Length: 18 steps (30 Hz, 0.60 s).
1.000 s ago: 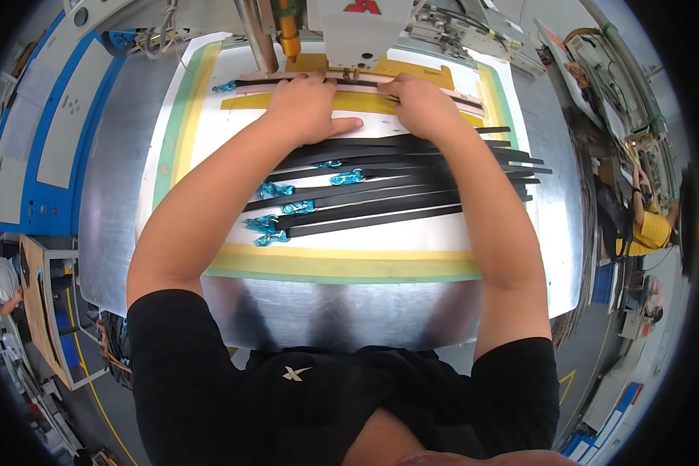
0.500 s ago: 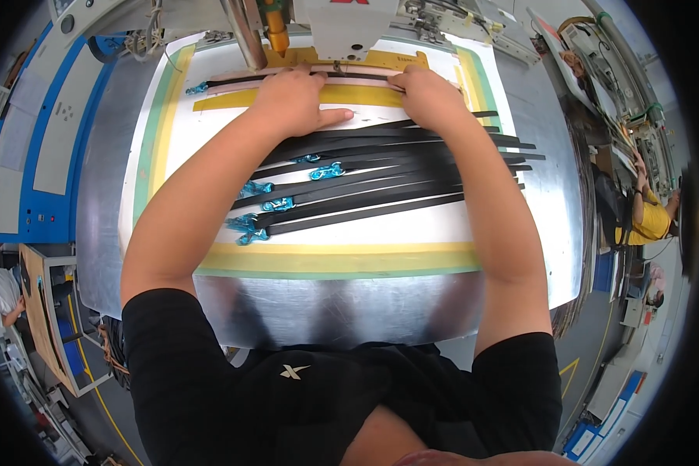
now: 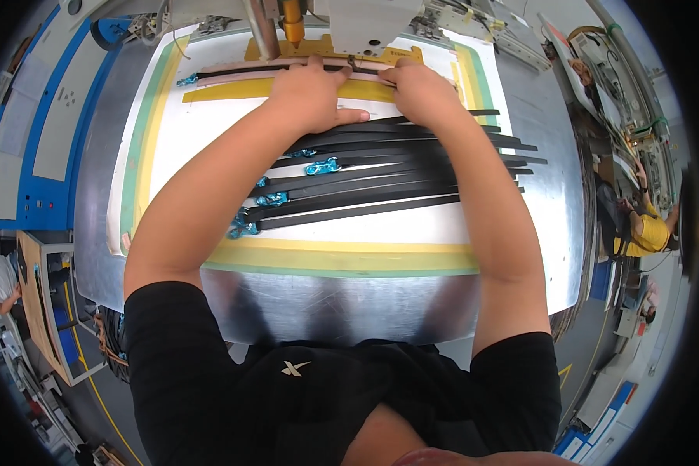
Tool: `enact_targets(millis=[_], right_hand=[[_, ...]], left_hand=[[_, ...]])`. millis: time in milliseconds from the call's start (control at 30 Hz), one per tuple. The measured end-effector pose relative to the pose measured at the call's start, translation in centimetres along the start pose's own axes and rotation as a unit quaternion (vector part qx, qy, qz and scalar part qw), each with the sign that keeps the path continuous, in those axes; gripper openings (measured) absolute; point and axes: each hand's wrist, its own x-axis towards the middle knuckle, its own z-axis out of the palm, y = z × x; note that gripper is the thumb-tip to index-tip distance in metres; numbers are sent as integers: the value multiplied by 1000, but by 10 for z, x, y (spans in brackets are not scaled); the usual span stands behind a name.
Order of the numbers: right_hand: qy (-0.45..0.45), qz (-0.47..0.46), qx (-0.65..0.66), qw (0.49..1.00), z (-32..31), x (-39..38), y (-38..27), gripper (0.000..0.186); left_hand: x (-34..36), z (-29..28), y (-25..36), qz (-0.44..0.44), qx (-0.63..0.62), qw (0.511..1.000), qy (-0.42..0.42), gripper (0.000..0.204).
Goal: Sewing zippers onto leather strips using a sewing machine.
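A black strap [image 3: 237,73] lies lengthwise in a pale pink channel between yellow template strips [image 3: 233,92], its left end wrapped in crinkled blue film [image 3: 187,80]. My left hand [image 3: 311,95] rests over it, fingers stretched and thumb spread, fingertips pressing near a small machine foot [image 3: 352,62]. To the right of that foot, my right hand [image 3: 423,93] has its thumb and forefinger drawn together on the strap. Several more black straps [image 3: 373,186] lie loosely side by side nearer me, some with blue-wrapped ends [image 3: 322,166]. My forearms hide parts of them.
Above the strap hang a white machine head [image 3: 365,27], an orange nozzle [image 3: 293,23] and a metal cylinder [image 3: 261,31]. Green and yellow tape borders the white work surface on a metal table [image 3: 334,307]. A blue cabinet [image 3: 50,132] stands left; a person in yellow [image 3: 651,231] is far right.
The machine head, nozzle and foot have shifted right relative to the strap. My left hand has slid right along the strap, closer to my right hand, which keeps nearly the same place.
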Motion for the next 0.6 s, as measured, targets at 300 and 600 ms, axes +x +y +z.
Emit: enact_targets(millis=[300,600], right_hand=[[-14,17,-30,999,-9,-7,28,48],[-37,82,-66,994,-12,-16,73,53]], left_hand=[[13,-4,-5,31,-9,999,-29,93],[11,-4,5,32,-24,999,-20,93]])
